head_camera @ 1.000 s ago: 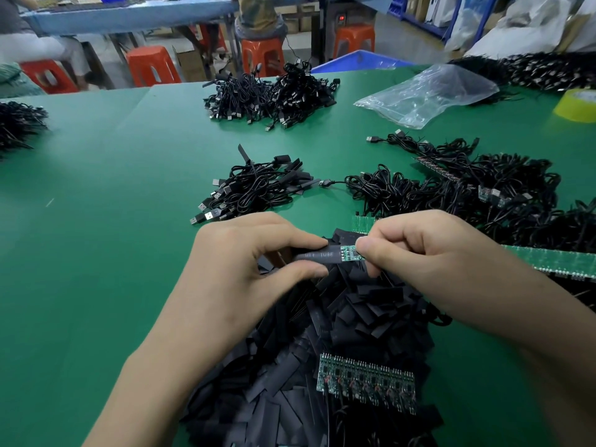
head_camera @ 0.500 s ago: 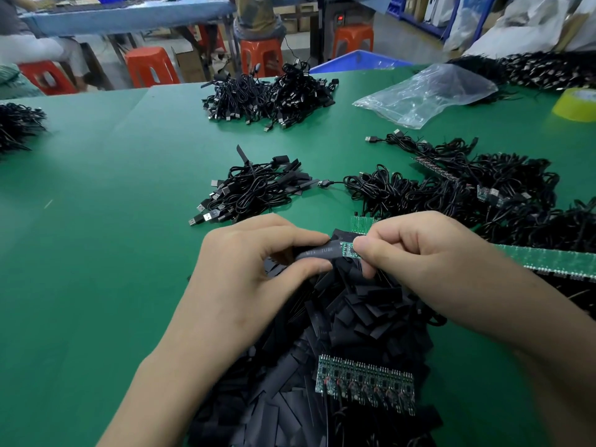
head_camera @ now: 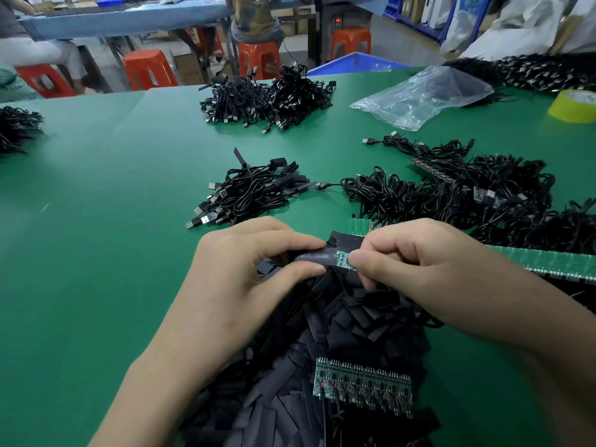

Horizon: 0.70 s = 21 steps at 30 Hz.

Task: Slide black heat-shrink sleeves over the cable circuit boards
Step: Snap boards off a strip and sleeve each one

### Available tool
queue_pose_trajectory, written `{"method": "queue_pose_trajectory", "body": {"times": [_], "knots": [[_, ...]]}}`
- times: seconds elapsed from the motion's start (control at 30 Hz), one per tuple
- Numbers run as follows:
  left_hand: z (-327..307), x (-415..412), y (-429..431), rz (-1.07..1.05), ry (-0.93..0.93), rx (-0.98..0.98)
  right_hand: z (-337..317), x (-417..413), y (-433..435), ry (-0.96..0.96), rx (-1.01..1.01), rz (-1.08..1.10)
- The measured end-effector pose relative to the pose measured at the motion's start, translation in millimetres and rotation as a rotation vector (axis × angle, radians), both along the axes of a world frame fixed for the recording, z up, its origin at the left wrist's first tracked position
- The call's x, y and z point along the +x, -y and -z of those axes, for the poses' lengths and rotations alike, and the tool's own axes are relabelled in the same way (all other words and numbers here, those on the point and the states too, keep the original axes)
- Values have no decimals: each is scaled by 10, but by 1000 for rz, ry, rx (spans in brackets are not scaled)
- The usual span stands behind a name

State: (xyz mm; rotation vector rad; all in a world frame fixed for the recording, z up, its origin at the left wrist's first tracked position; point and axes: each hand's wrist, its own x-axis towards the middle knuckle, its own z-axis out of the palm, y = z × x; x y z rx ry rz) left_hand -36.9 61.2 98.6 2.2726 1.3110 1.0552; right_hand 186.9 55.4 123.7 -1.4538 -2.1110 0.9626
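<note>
Left hand (head_camera: 251,269) pinches the black sleeve (head_camera: 314,257), right hand (head_camera: 419,269) pinches the green circuit board (head_camera: 342,260) above the near sleeve pile (head_camera: 371,317) — barely shifted this past second — board end still bare, sliding unfinished.

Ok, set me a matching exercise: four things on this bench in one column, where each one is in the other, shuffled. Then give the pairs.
Things
1. printed heat-shrink sleeve
2. single circuit board
3. board strip
4. yellow tape roll

Places
A. lying on the pile of loose sleeves
B. at the far right edge of the green table
C. pinched by the right hand
D. pinched by the left hand

Pairs: 1-D, 2-C, 3-A, 4-B
</note>
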Motion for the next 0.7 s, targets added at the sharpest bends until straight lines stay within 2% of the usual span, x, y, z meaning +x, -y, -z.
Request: {"method": "queue_pose_trajectory", "body": {"times": [0.7], "knots": [[-47, -77, -15, 67, -38, 9, -27, -92, 43, 76, 133, 16]]}}
